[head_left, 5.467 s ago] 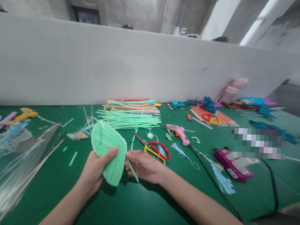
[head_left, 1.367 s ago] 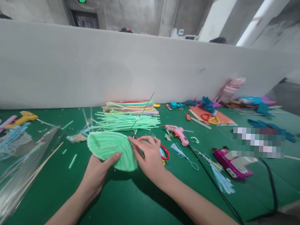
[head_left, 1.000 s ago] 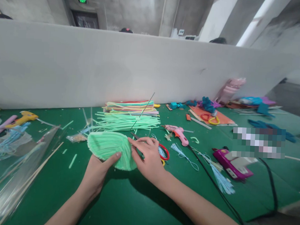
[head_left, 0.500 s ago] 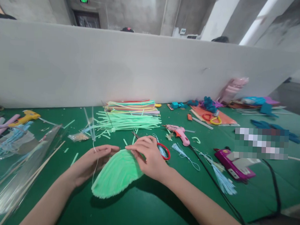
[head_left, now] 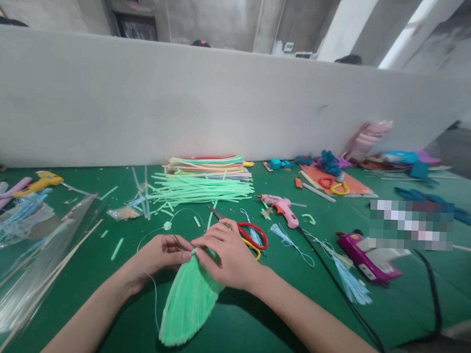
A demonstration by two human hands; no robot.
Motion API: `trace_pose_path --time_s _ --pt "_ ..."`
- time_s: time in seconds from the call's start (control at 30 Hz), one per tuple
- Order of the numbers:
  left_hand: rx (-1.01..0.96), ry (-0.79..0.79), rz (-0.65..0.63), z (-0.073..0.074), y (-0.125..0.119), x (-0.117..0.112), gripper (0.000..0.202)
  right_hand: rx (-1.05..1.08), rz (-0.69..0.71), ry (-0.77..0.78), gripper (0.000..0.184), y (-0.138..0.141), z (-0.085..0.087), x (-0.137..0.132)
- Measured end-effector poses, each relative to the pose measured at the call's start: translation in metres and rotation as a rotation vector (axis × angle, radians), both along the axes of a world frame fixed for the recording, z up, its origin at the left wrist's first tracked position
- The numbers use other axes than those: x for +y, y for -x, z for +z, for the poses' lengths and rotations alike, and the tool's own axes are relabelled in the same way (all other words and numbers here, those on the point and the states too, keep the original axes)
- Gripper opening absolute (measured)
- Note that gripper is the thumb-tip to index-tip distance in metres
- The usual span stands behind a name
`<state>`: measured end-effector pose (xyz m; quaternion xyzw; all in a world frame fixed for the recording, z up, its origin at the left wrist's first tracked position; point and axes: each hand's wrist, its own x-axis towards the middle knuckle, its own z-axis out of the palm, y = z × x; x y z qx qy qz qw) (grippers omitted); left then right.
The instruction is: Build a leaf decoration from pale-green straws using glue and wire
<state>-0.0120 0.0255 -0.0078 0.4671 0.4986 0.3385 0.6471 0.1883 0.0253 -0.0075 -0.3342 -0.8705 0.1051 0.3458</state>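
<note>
A light green fan-shaped piece of fuzzy pipe cleaners [head_left: 193, 302] hangs with its narrow end up and its wide edge towards me. My right hand [head_left: 230, 254] is closed around its upper right side. At the narrow tip, my left hand [head_left: 159, 259] pinches with thumb and fingers; a thin dark strand shows by these fingers. A thin pale wire loops behind the left hand and bears a small pale green knob [head_left: 167, 225]. Another length of wire droops along the fan's left edge. Just beyond my right hand lie scissors [head_left: 252, 234] with red and yellow handles.
Behind my hands lies a pile of green pipe cleaners [head_left: 203, 189]. A pink glue gun [head_left: 283, 207] and blue tassels [head_left: 350, 280] lie to the right, near a purple power strip [head_left: 368, 258]. A yellow glue gun [head_left: 43, 182] is at left. A white partition [head_left: 223, 103] borders the table.
The fan has swung from a slant to pointing more downward, towards me. My left hand has moved right and closed at its tip. The wire knob has dropped to the left.
</note>
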Motion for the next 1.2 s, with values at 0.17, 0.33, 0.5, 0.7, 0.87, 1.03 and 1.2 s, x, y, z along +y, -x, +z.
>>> trace_pose_path --time_s 0.17,0.33,0.5,0.7,0.87,1.03,1.2 --pt "-0.003 0.003 -0.020 -0.001 0.002 0.001 0.024 0.002 0.030 0.058 0.017 0.000 0.000 0.002" --pt "-0.213 0.055 -0.046 0.000 0.005 0.001 0.020 0.062 0.015 0.048 0.016 -0.002 0.003 0.004" --pt "-0.150 0.100 -0.096 0.001 0.005 -0.002 0.025 0.053 0.011 0.013 0.015 -0.002 -0.001 0.006" --pt "-0.046 0.050 -0.177 0.001 0.008 -0.001 0.021 0.051 0.016 0.053 0.015 -0.002 -0.005 0.007" --pt "-0.119 0.099 0.023 0.003 0.021 0.010 0.035 0.104 -0.085 0.089 0.015 -0.002 -0.006 0.008" --pt "-0.176 0.093 -0.016 0.004 0.026 0.011 0.066 0.297 -0.251 0.225 0.019 -0.003 -0.009 0.011" --pt "-0.019 -0.052 0.037 0.005 0.009 -0.001 0.059 0.438 -0.326 0.374 0.017 -0.001 -0.011 0.013"
